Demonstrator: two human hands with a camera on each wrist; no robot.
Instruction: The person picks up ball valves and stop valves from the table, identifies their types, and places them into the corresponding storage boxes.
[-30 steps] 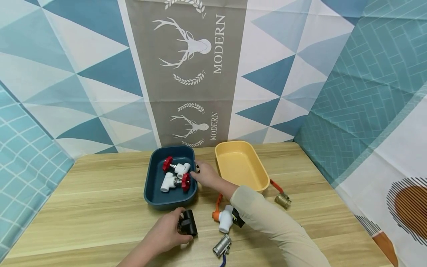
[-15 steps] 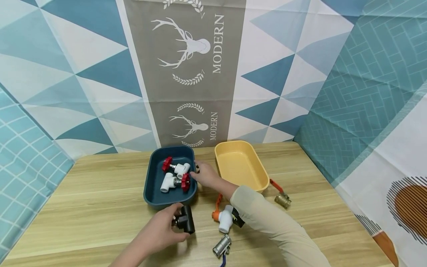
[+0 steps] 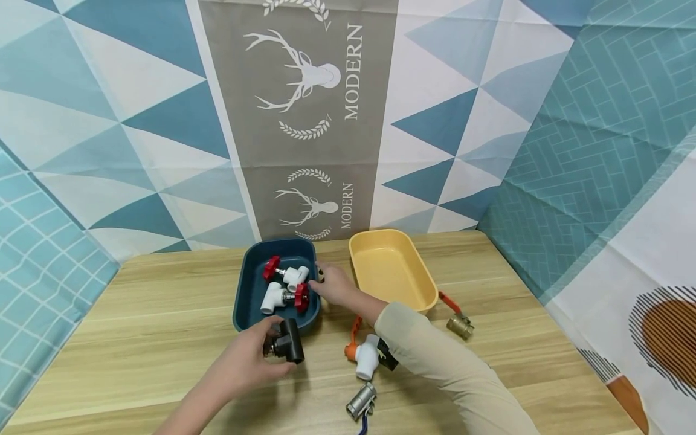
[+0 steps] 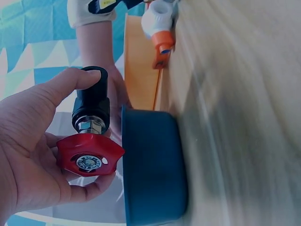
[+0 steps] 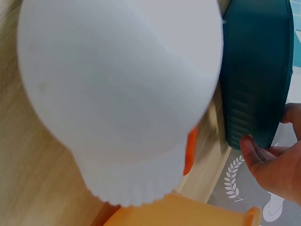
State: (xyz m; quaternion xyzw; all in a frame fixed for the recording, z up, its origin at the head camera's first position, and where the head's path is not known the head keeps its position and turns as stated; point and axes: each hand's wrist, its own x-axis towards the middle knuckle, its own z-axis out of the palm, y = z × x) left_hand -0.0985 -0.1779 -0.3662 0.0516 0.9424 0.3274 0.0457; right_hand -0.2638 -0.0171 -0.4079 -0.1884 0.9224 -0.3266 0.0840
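My left hand (image 3: 241, 361) holds a black valve (image 3: 289, 342) between thumb and fingers, raised just in front of the blue bin (image 3: 251, 305). In the left wrist view its red handwheel (image 4: 89, 155) faces the camera, with the thumb on the end of the black body. My right hand (image 3: 336, 285) grips the bin's right rim, thumb at the inner edge and fingers against the outer wall in the right wrist view. Inside the bin lie two white valves (image 3: 274, 298) with red handwheels.
Right of the blue bin stands a yellow bin (image 3: 388, 272). A white valve with an orange handle (image 3: 367, 357), a steel valve with a blue handle (image 3: 361, 400) and a brass valve with a red handle (image 3: 460, 326) lie on the wooden table (image 3: 136, 338).
My left hand has lifted the black valve off the table and moved it up and left toward the bin's front. The right hand has stayed on the rim.
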